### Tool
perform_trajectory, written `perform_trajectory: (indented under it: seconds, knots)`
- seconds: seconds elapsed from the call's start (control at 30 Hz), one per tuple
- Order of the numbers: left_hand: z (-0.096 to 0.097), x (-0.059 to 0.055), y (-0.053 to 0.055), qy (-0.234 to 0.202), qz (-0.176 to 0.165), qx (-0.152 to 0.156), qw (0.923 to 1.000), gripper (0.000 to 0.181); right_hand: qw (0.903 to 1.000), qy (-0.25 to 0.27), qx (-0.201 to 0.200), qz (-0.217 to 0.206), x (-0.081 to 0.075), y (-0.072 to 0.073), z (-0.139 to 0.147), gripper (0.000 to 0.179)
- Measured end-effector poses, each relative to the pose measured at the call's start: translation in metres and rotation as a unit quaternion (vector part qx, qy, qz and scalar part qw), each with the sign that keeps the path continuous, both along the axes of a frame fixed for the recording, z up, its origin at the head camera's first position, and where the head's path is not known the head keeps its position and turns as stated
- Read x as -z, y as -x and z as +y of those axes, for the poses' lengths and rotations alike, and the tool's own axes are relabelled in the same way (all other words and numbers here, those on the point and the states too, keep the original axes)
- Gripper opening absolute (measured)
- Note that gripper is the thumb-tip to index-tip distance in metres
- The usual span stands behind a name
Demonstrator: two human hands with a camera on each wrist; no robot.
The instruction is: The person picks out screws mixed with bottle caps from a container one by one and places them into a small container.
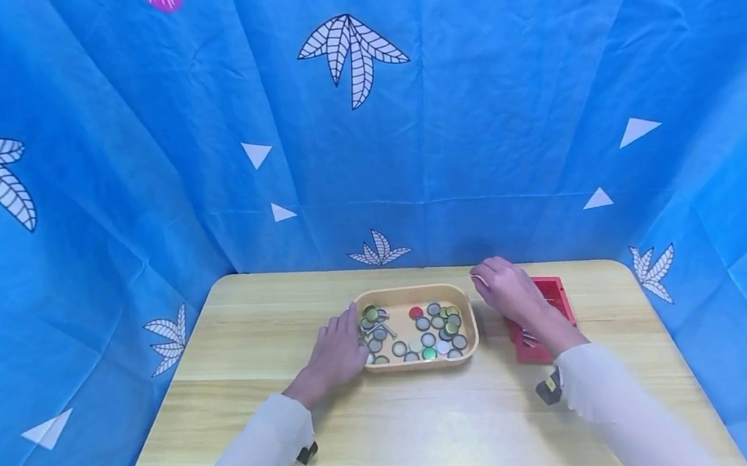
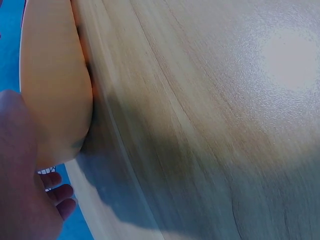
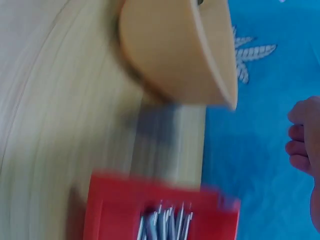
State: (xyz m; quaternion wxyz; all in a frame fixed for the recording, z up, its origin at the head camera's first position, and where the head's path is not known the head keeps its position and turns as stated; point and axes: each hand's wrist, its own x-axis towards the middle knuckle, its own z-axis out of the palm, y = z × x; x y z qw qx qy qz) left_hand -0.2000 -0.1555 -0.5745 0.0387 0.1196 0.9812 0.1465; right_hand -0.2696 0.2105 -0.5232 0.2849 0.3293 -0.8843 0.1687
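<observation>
A tan plastic bin (image 1: 422, 365) holds many round bottle caps and a few metal screws (image 1: 387, 328) near its left end. My left hand (image 1: 340, 348) rests against that left end, its fingers along the rim; the left wrist view shows the thumb by the bin's wall (image 2: 55, 75) and the other fingertips beyond it. Over the gap between the bin and a red box (image 1: 535, 354) hovers my right hand (image 1: 508, 291), fingers bent, with a thin pale sliver at its fingertips, too small to identify. Metal screws (image 3: 167, 225) lie in the red box, partly hidden by my right forearm in the head view.
Everything stands on a light wooden table (image 1: 399, 440). A blue patterned curtain (image 1: 496, 93) hangs close behind the table and along both sides. Among the caps, one red cap (image 1: 415, 312) and one green cap (image 1: 429, 353) stand out.
</observation>
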Motion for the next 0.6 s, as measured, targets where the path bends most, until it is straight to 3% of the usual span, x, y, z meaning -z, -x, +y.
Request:
perform_trajectory:
  seconds: [0.2, 0.43, 0.6]
  knots:
    - [0.0, -0.001, -0.001, 0.0, 0.0, -0.001, 1.0, 0.087, 0.9993, 0.022, -0.019, -0.022, -0.006, -0.003, -0.037, 0.012]
    - [-0.001, -0.002, -0.001, -0.006, -0.006, 0.001, 1.0, 0.088, 0.9916, 0.018, -0.026, -0.125, -0.005, -0.003, -0.082, 0.014]
    - [0.0, 0.0, -0.001, -0.012, 0.0, 0.005, 0.9999, 0.088, 0.9845, 0.014, -0.04, -0.17, -0.005, -0.001, -0.108, 0.016]
